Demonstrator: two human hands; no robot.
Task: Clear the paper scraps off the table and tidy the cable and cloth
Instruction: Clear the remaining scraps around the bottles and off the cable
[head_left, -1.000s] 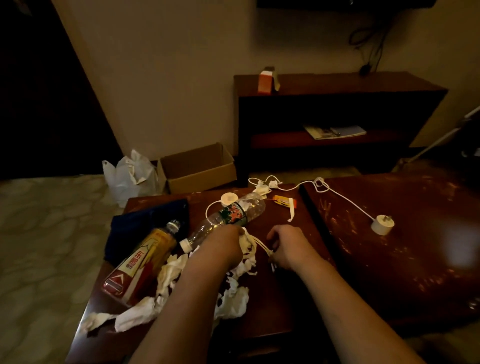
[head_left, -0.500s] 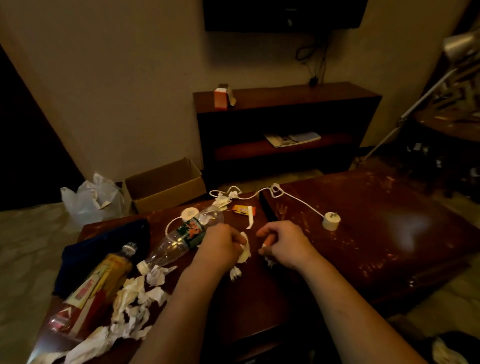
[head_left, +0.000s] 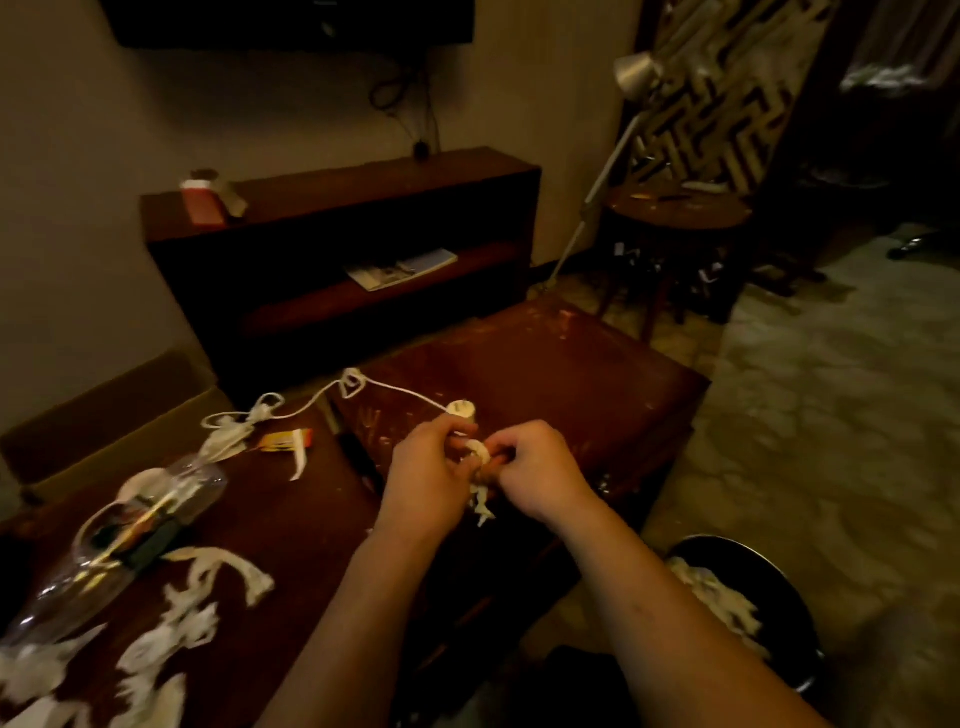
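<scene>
Has loose paper scraps (head_left: 171, 623) lying on the table (head_left: 545, 374) well left of the left hand (head_left: 428, 478), beside a toppled plastic bottle (head_left: 130, 525), and the white cable (head_left: 317, 408) trailing just beyond that hand. Pinches one crumpled scrap (head_left: 480, 452) between both hands, fingers of the left and the right hand (head_left: 540, 475) curled onto it, its tail hanging below. Keeps a dark bin (head_left: 779, 587), paper inside, below and right of the right hand.

Reaching forward with both forearms (head_left: 363, 597).
Pinching one scrap (head_left: 480, 451) between left hand (head_left: 430, 470) and right hand (head_left: 537, 467), fingers curled, knuckles up.
</scene>
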